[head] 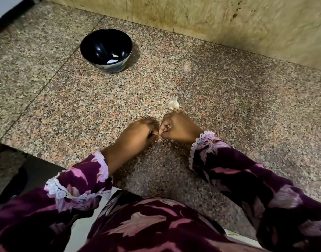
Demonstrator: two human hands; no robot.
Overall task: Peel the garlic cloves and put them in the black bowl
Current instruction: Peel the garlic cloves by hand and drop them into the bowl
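A black bowl [106,50] stands on the speckled granite counter [83,106] at the back left, with two pale garlic pieces [113,58] lying inside it. A garlic bulb [174,104] with its papery skin lies on the counter just beyond my right hand. My left hand [138,133] and my right hand [179,128] meet knuckle to knuckle low over the counter, fingers curled. They pinch something small between their fingertips, and it is almost wholly hidden by the fingers.
A stained beige wall [228,24] runs along the back of the counter. The counter's front edge [65,166] lies close to my body, with a darker floor area at the lower left. My patterned purple sleeves cover both forearms.
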